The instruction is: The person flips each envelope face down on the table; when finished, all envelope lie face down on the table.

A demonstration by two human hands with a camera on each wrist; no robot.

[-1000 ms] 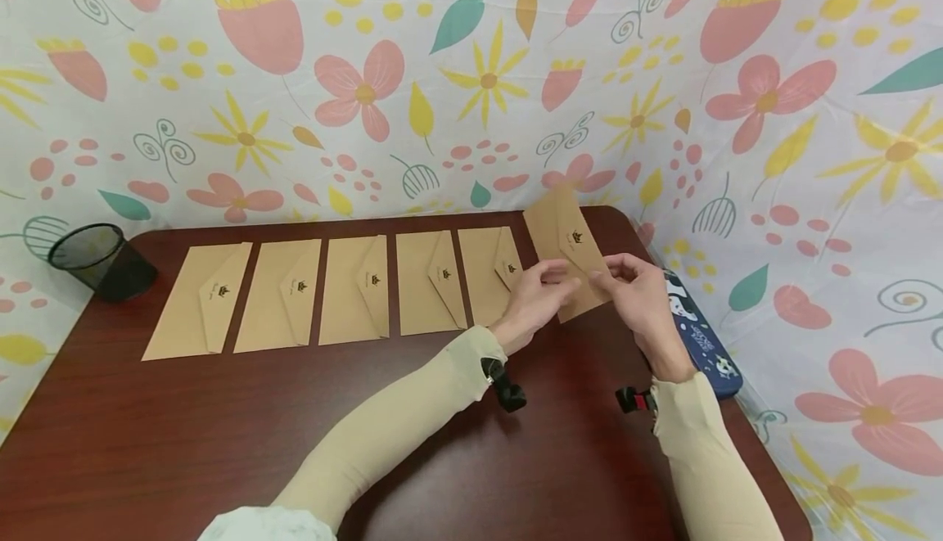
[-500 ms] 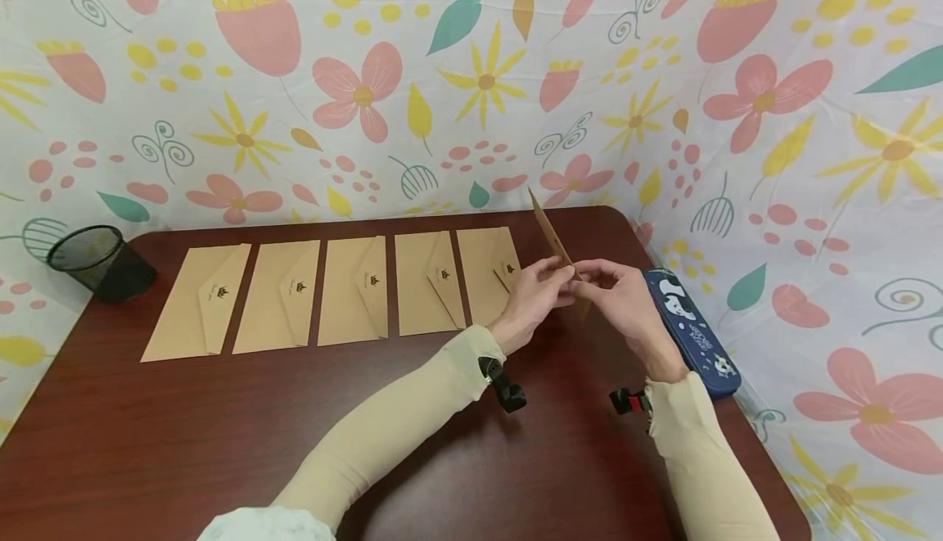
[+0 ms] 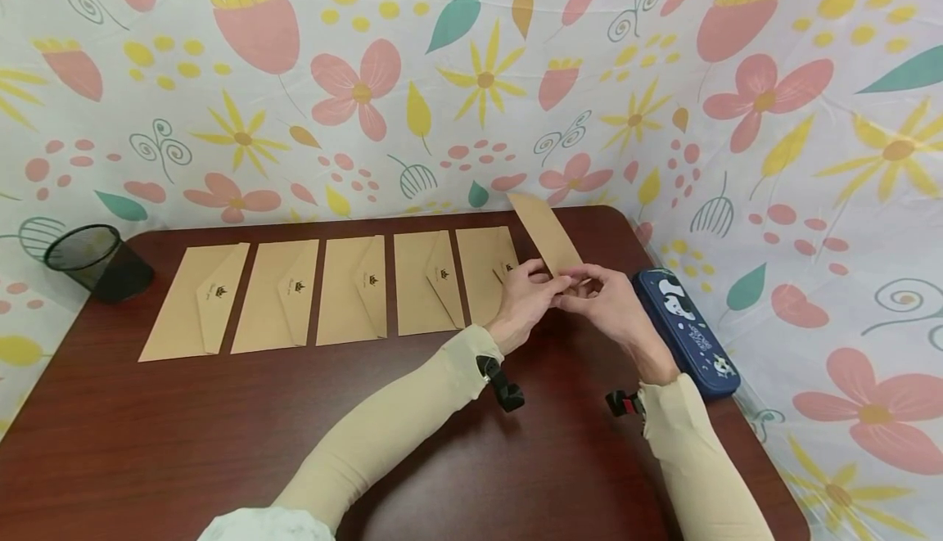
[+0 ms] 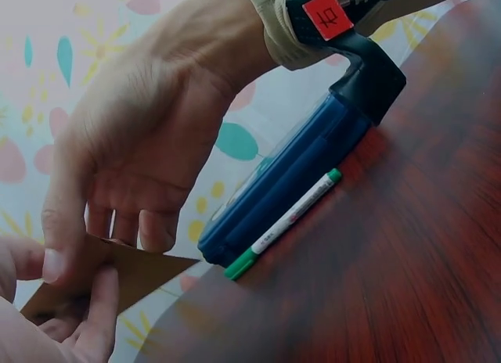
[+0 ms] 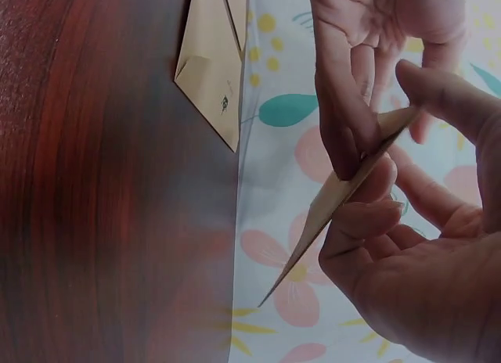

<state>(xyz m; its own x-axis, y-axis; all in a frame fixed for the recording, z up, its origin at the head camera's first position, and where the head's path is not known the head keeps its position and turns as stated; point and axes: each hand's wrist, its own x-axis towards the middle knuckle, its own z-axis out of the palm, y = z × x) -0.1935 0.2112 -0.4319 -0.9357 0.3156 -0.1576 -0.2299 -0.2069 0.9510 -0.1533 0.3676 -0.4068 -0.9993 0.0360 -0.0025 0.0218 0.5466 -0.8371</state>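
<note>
In the head view, a brown kraft envelope (image 3: 545, 234) is held up and tilted above the back right of the table, its plain side showing. My left hand (image 3: 526, 299) pinches its lower left part. Beside it, my right hand (image 3: 607, 308) pinches the lower right, thumb and fingers close to those of the left. The right wrist view shows the envelope (image 5: 321, 214) nearly edge-on, with fingers of both hands on it. From the left wrist view, the right hand's thumb lies on the near face of the envelope (image 4: 149, 273), whose pointed corner sticks out.
Several matching envelopes (image 3: 354, 287) with crown prints lie in a row along the table's back. A black mesh pen cup (image 3: 103, 263) stands back left. A navy pencil case (image 3: 688, 332) lies along the right edge, a green-capped marker (image 4: 286, 226) beside it. Flowered cloth hangs behind.
The envelope has been turned over in the hands, from its crown-printed flap side through edge-on to its plain side. My right hand has shifted left, uncovering more of the pencil case.
</note>
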